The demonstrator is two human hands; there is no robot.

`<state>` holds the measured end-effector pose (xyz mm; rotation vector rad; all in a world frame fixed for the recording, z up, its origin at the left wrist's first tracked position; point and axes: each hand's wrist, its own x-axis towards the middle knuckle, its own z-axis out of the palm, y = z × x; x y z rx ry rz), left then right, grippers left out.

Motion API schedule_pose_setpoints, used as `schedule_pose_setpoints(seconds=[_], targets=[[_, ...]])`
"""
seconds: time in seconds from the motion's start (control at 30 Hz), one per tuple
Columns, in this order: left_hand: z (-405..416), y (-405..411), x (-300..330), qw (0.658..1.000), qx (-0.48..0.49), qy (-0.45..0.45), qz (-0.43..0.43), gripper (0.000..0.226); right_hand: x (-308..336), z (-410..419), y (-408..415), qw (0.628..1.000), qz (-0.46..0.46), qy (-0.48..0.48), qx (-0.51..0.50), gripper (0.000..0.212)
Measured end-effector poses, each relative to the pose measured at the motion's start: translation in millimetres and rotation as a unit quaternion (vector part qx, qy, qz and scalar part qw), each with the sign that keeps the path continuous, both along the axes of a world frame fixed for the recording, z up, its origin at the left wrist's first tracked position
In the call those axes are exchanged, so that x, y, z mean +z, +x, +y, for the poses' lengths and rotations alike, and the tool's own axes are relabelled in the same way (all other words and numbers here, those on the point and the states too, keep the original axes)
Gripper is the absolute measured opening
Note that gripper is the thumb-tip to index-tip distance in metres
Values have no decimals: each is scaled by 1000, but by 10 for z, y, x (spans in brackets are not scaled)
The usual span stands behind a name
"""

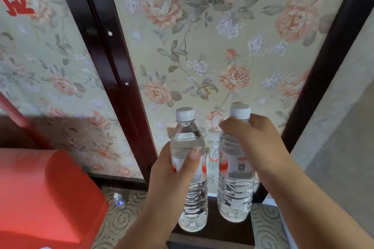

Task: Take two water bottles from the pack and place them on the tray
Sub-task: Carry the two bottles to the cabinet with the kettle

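Two clear water bottles held upright, side by side, close but with a gap between them, over a dark wooden surface (222,230) low in the view; whether their bases touch that surface cannot be told.

Left hand (174,170) wrapped around the middle of the left bottle (191,194), thumb laid across the red-and-white label, fingers curled shut around the far side; white cap and clear shoulder standing free above the grip; ribbed lower body showing below it.

Right hand (253,137) closed over the shoulder and neck of the right bottle (234,188), knuckles bent, fingers hooked around the upper part just beneath the white cap; label with red print and a small code patch visible under the hand.

A third, smaller-looking bottle (213,159) glimpsed through the gap between the two, farther back against the wall; too blurred for detail.

Behind: floral wallpaper (202,56) framed by dark wood trim (113,62); a red cloth-covered shape (46,196) at lower left; a small plastic bottle (119,201) lying on the patterned carpet (121,218) near it.
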<state>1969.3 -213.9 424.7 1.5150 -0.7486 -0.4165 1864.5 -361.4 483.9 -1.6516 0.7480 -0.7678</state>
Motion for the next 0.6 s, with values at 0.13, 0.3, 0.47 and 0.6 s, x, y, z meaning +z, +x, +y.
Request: schedule_pose_setpoints(seconds=[0.13,0.3,0.47,0.6], targets=[[-286,345,-77,1000,-28,10,-7,57,-59,-179,265,1000,-1,1,14,34],[-624,738,-211,996,-92,8,19,60,-152,-317,548,1000,16,-18,9,42],[-907,1028,-307,992,-128,16,-5,53,-286,-526,780,999,18,-29,-27,34],[-1088,1158,-430,989,-149,15,1,58,-470,-674,879,999,12,-48,-22,33]])
